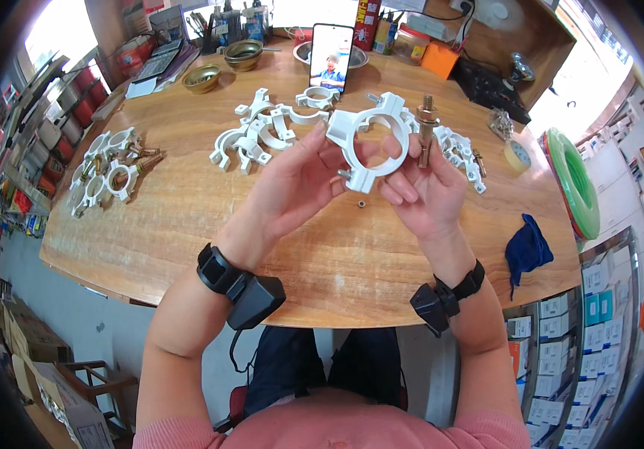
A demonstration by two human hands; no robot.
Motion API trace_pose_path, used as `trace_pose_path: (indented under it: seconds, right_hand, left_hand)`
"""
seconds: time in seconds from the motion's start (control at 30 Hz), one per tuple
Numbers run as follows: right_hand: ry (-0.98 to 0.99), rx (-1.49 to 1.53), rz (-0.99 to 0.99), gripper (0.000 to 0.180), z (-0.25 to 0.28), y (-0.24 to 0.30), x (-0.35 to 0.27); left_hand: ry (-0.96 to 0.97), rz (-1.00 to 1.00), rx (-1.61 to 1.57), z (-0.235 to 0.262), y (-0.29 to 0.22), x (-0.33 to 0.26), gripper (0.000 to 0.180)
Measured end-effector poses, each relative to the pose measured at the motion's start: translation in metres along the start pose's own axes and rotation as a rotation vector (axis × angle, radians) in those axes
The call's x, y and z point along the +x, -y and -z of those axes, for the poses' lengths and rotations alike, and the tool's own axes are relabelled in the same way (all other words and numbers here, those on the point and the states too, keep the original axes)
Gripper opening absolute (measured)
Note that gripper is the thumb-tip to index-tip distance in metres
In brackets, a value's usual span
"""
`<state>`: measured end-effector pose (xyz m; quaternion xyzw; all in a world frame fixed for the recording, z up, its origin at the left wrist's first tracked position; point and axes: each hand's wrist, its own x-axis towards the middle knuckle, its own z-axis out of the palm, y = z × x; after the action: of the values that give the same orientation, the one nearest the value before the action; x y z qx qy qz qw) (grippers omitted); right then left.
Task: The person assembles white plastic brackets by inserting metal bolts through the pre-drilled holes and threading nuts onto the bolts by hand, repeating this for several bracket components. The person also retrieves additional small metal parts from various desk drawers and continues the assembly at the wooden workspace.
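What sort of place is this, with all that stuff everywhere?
Probably a small hardware shop or its workroom: packed shelves at the left, stacked boxes at the right, and white clamps in piles on the wooden table.

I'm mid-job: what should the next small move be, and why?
Probably turn the white pipe clamp in the left hand so its side block faces the brass-coloured bolt. The right hand holds that bolt upright beside the clamp, whose block points the other way; more white clamps lie among similar bolts leftward.
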<state>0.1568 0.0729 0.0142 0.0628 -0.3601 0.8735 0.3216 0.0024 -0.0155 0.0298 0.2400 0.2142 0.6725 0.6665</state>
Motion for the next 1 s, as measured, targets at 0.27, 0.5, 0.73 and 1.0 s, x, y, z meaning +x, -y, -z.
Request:
trace_pose_path:
  seconds: [0.27, 0.5, 0.73, 1.0]
  right_hand:
    - [0.029, -0.053, -0.084, 0.030, -0.008, -0.006, -0.005]
    - [-0.277, -0.643, 0.023, 0.023, -0.014, -0.001, 0.005]
    - [-0.276, -1.115, 0.328, 0.018, -0.026, 0.015, 0.000]
    - [-0.177, -1.550, 0.546, 0.016, -0.029, 0.008, 0.000]
  left_hand:
    - [0.565, 0.224, -0.211, 0.010, -0.006, -0.013, 0.058]
    - [0.295, -0.031, 0.202, 0.008, -0.010, -0.008, 0.042]
    - [0.044, -0.155, 0.580, 0.018, -0.026, 0.006, 0.025]
    - [0.068, -0.153, 0.712, 0.025, -0.020, 0.009, 0.026]
